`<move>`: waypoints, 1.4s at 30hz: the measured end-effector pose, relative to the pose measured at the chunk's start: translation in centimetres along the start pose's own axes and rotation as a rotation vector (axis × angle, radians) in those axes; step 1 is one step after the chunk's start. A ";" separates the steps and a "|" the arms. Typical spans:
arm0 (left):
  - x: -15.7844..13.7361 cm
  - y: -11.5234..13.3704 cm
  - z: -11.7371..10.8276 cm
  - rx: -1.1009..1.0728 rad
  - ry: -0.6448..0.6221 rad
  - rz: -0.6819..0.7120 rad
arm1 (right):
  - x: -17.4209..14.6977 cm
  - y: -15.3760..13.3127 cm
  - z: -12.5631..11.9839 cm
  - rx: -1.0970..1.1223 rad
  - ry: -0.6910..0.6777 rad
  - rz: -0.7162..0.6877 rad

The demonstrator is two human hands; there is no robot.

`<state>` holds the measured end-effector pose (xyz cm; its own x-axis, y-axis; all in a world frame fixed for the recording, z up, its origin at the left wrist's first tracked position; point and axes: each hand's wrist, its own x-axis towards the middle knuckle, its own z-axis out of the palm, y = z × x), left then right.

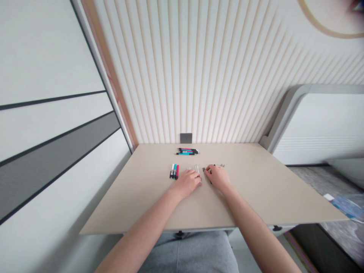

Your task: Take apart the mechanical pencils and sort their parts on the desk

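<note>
Resting on the tabletop [256, 189], slim pale pieces [197, 168], perhaps tubes, lie just beside the left hand [186, 182]. Whether its grip or the right hand's [218, 176] holds anything, I cannot tell. Three pens [174, 171] lie left, a pen pile [187, 152] beyond.

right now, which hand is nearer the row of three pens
Left. The left hand is just right of the three pens; the right hand is farther right, beyond the left hand.
</note>
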<state>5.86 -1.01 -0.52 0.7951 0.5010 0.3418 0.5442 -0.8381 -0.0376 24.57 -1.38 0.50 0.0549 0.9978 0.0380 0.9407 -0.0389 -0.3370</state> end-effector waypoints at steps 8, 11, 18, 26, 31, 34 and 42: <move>-0.2 0.4 -0.5 -0.073 -0.027 -0.037 | -0.2 0.0 -0.1 0.005 0.003 0.001; -0.2 0.5 -0.9 -0.105 -0.040 -0.037 | -0.2 -0.1 -0.2 0.017 0.001 0.002; 0.0 0.5 -0.7 -0.117 -0.039 -0.047 | -0.2 -0.1 -0.2 0.020 -0.004 0.007; 0.3 0.4 -0.3 -0.104 -0.045 -0.037 | -0.1 0.1 0.1 0.026 0.010 0.000; 0.3 0.2 0.2 -0.107 -0.034 -0.033 | 0.0 0.1 0.1 0.097 0.051 0.008; 0.2 0.1 0.3 -0.100 -0.025 -0.028 | 0.1 0.0 0.0 0.224 0.118 -0.020; -0.1 0.6 -1.1 -0.106 0.073 -0.090 | 0.1 -0.7 0.5 0.726 0.196 -0.138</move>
<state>5.86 -1.79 0.42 0.7203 0.5616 0.4071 0.5782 -0.8103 0.0948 23.77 -1.23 0.25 0.0755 0.9604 0.2682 0.4912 0.1982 -0.8482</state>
